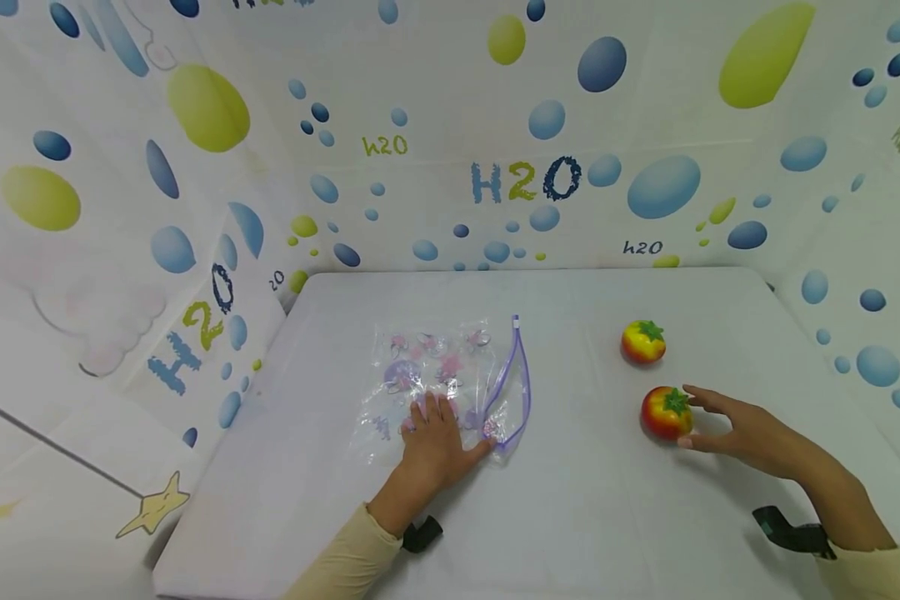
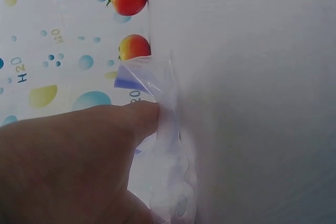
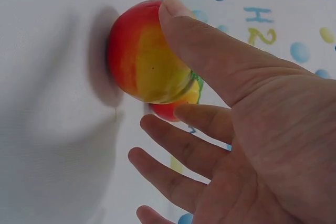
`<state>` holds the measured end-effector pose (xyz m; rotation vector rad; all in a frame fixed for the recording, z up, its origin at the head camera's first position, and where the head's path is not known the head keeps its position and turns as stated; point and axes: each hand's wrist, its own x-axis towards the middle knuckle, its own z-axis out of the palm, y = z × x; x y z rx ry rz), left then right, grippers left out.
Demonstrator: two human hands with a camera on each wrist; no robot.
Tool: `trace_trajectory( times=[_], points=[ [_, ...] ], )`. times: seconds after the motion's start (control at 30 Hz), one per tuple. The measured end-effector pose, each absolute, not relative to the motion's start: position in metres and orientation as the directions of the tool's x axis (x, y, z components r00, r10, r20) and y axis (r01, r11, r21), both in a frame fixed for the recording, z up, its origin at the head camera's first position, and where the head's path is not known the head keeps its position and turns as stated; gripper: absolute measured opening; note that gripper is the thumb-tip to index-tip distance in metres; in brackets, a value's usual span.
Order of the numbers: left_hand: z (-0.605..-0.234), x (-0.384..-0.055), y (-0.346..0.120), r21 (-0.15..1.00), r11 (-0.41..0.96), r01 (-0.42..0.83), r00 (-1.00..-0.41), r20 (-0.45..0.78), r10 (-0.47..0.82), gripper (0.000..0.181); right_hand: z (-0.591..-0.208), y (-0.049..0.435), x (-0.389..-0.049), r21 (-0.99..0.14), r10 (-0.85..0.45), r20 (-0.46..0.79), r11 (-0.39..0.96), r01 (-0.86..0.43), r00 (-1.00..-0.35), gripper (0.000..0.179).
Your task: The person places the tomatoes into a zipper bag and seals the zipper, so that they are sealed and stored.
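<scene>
My left hand [image 1: 437, 446] rests spread on a clear zip bag [image 1: 390, 379] printed with pink and purple shapes. Its thumb reaches the bag's purple zip edge [image 1: 527, 392], which gapes in a loop on the right side. At the right, my right hand [image 1: 753, 433] is beside the nearer toy tomato [image 1: 662, 414], red and yellow with a green leafy top. The thumb [image 3: 181, 30] overlaps the tomato in the right wrist view, while the other fingers are spread apart, not curled round it. A second toy tomato [image 1: 640, 344] sits just behind.
Everything lies on a white-covered table [image 1: 570, 517]. Printed white sheets [image 1: 435, 100] with blue and green spots rise behind and at both sides. A dark wrist strap [image 1: 791, 532] shows at the right wrist, another dark piece [image 1: 422, 535] at the left.
</scene>
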<state>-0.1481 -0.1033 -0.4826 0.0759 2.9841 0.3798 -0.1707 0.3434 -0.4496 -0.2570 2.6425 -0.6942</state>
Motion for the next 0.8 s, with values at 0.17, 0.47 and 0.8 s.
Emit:
trace_trajectory(
  times=[0.17,0.47,0.8],
  points=[
    [-0.483,-0.148,-0.103,0.254,0.967,0.033,-0.990,-0.124,0.067,0.113,-0.453,0.343,-0.168,-0.500,-0.258,-0.310,0.863,-0.074,-0.915,0.093],
    [-0.482,-0.148,-0.102,0.247,0.969,0.020,-0.990,-0.133,0.054,0.113,-0.461,0.339,-0.168,-0.487,-0.249,-0.259,0.868,-0.097,-0.933,0.089],
    [-0.482,-0.147,-0.101,0.249,0.968,0.024,-0.989,-0.139,0.060,0.111,-0.465,0.338,-0.165,-0.520,-0.240,-0.214,0.849,-0.098,-0.947,0.085]
  ],
)
